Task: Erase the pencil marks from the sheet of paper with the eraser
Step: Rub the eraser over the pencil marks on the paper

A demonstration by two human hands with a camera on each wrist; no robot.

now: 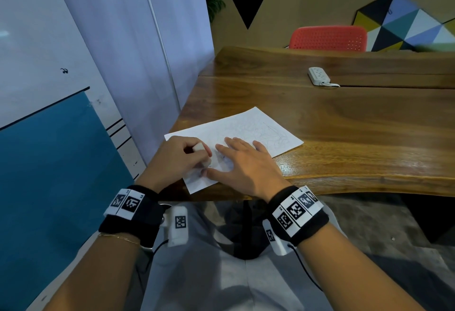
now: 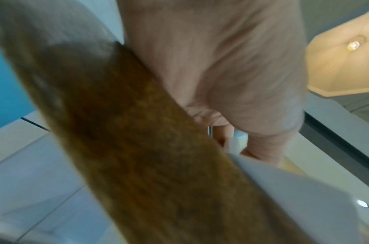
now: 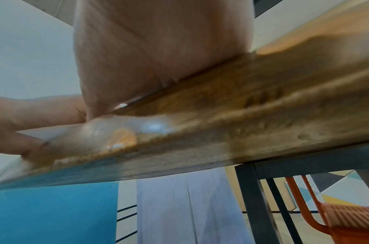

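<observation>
A wooden bench (image 1: 344, 123) stands beside a pale wall panel, with a white power strip (image 1: 319, 76) lying well back on it and a red chair (image 1: 327, 38) behind its far edge. A white sheet of paper (image 1: 251, 123) lies flat near the bench's front left corner, its long axis running from near left to far right, faint scribbles toward its far end. The left hand (image 1: 182, 155) curls around a white eraser (image 1: 198, 147), its lower end on the paper. The right hand (image 1: 246, 163) lies flat, fingers spread, pressing the sheet and covering its near middle.
</observation>
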